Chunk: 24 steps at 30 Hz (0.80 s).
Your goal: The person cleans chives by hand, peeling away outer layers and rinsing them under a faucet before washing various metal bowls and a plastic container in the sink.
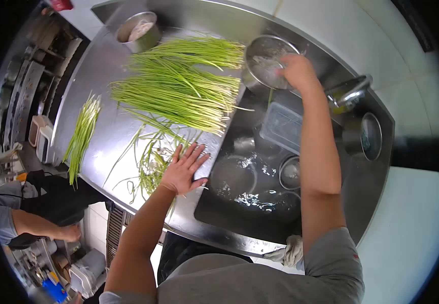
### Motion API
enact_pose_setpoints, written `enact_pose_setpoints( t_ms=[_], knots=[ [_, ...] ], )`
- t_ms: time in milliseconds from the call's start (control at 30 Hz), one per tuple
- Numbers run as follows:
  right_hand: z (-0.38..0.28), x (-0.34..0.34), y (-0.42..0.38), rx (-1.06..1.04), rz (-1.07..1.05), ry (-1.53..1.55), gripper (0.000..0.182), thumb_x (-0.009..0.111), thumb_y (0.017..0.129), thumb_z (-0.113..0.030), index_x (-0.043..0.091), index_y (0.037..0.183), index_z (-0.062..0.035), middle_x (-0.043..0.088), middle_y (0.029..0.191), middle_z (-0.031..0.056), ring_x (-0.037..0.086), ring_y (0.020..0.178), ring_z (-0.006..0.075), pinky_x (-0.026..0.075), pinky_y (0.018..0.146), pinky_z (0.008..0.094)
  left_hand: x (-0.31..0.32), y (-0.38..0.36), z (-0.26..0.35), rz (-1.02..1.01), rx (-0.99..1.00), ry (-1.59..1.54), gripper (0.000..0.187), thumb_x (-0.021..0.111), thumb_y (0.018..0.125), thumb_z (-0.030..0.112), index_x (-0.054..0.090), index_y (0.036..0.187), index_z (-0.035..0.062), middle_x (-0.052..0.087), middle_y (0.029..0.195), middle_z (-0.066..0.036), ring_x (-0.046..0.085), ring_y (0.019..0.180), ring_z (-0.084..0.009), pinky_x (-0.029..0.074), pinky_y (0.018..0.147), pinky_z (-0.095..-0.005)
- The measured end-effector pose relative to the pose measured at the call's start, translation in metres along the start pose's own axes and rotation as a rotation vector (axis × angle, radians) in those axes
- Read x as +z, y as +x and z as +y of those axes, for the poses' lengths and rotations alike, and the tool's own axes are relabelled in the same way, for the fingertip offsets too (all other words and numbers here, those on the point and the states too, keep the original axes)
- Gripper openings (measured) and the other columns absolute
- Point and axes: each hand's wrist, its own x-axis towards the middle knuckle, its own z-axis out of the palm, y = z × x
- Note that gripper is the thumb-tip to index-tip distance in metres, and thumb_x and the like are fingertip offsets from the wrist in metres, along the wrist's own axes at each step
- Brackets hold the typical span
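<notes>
Here, greens (179, 86) cover the steel counter (102, 126) beside a seemingly wet sink (250, 202)

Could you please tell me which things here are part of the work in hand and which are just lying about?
In use:
right hand on the round steel bowl
left hand flat on loose green stalks
large heap of long green stalks

Lying about:
small steel pot
clear plastic tub in the sink
steel tap

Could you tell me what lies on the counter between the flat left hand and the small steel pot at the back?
In the head view, the large pile of green stalks fills the stretch between the left hand and the small steel pot, with loose stalks nearest the hand.
</notes>
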Motion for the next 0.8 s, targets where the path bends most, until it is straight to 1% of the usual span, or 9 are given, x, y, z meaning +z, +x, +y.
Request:
enact_pose_setpoints(
  t_ms=[33, 100, 167, 300, 500, 600, 700, 767, 800],
  knots=[
    [0.006, 0.007, 0.005, -0.127, 0.038, -0.362, 0.022, 0.065, 0.079, -0.016, 0.068, 0.099, -0.0077, 0.067, 0.087, 0.0080, 0.062, 0.078, 0.0240, 0.048, 0.071, 0.0304, 0.002, -0.002, -0.002, 0.008, 0.007, -0.005, 0.070, 0.052, 0.082, 0.054, 0.034, 0.138, 0.0169, 0.026, 0.147, -0.008, 0.019, 0.138, -0.0264, 0.009, 0.111, -0.0501],
    [-0.007, -0.007, -0.003, -0.093, 0.209, -0.016, 0.019, 0.063, 0.081, -0.020, 0.069, 0.095, -0.0094, 0.067, 0.087, 0.0108, 0.062, 0.075, 0.0291, 0.048, 0.069, 0.0311, 0.002, -0.004, -0.003, -0.017, -0.006, -0.018, 0.069, 0.050, 0.083, 0.054, 0.034, 0.138, 0.0169, 0.026, 0.147, -0.008, 0.018, 0.138, -0.0263, 0.008, 0.111, -0.0499],
    [-0.009, -0.006, -0.037, 0.025, 0.303, 0.206, 0.019, 0.063, 0.082, -0.019, 0.068, 0.098, -0.0097, 0.067, 0.086, 0.0090, 0.062, 0.069, 0.0229, 0.048, 0.066, 0.0311, 0.003, -0.004, -0.005, -0.018, 0.000, -0.034, 0.069, 0.049, 0.083, 0.055, 0.033, 0.139, 0.0171, 0.024, 0.148, -0.008, 0.018, 0.138, -0.0265, 0.008, 0.111, -0.0502],
    [0.004, 0.001, -0.112, 0.543, 0.094, 0.746, 0.022, 0.061, 0.086, -0.015, 0.064, 0.103, -0.0025, 0.065, 0.096, 0.0064, 0.059, 0.075, 0.0132, 0.048, 0.069, 0.0264, 0.007, -0.007, -0.010, 0.036, 0.026, -0.038, 0.069, 0.047, 0.083, 0.055, 0.032, 0.139, 0.0172, 0.024, 0.148, -0.008, 0.018, 0.138, -0.0269, 0.009, 0.110, -0.0508],
    [0.036, -0.011, -0.124, 0.937, 0.042, 1.495, 0.042, 0.053, 0.083, 0.002, 0.050, 0.124, -0.0036, 0.057, 0.118, 0.0112, 0.055, 0.100, 0.0167, 0.045, 0.083, 0.0287, 0.004, -0.013, -0.009, 0.114, 0.079, -0.025, 0.070, 0.048, 0.083, 0.054, 0.031, 0.139, 0.0152, 0.023, 0.148, -0.009, 0.018, 0.137, -0.0292, 0.009, 0.110, -0.0511],
    [0.044, 0.008, -0.138, 0.536, -0.021, 0.508, 0.040, 0.051, 0.081, 0.005, 0.054, 0.120, -0.0033, 0.057, 0.119, 0.0121, 0.055, 0.105, 0.0218, 0.044, 0.089, 0.0318, -0.012, -0.022, -0.010, 0.212, 0.044, -0.215, 0.070, 0.051, 0.084, 0.050, 0.030, 0.139, 0.0115, 0.022, 0.147, -0.013, 0.018, 0.137, -0.0308, 0.007, 0.110, -0.0521],
    [0.032, 0.019, -0.161, 0.573, 0.073, 0.843, 0.038, 0.049, 0.080, 0.005, 0.056, 0.116, -0.0034, 0.057, 0.119, 0.0123, 0.055, 0.107, 0.0237, 0.042, 0.091, 0.0327, -0.041, -0.037, -0.025, 0.497, -0.078, -0.506, 0.059, 0.056, 0.084, 0.043, 0.042, 0.130, 0.0077, 0.040, 0.133, -0.017, 0.036, 0.125, -0.0296, 0.022, 0.106, -0.0465],
    [0.041, 0.047, -0.198, 0.204, 0.207, 0.116, 0.030, 0.052, 0.081, 0.001, 0.060, 0.109, -0.0047, 0.060, 0.113, 0.0131, 0.059, 0.101, 0.0228, 0.046, 0.084, 0.0320, -0.039, -0.047, -0.057, 0.744, -0.273, -0.849, 0.048, 0.055, 0.087, 0.037, 0.050, 0.122, 0.0053, 0.051, 0.121, -0.017, 0.050, 0.112, -0.0275, 0.036, 0.098, -0.0409],
    [0.005, 0.045, -0.204, 0.338, 0.020, 0.135, 0.028, 0.055, 0.080, -0.002, 0.061, 0.107, -0.0049, 0.061, 0.109, 0.0135, 0.060, 0.096, 0.0231, 0.047, 0.081, 0.0323, -0.038, -0.046, -0.074, 0.861, -0.449, -1.022, 0.039, 0.054, 0.088, 0.031, 0.053, 0.115, 0.0039, 0.055, 0.110, -0.015, 0.053, 0.098, -0.0230, 0.041, 0.088, -0.0355]
  ],
)
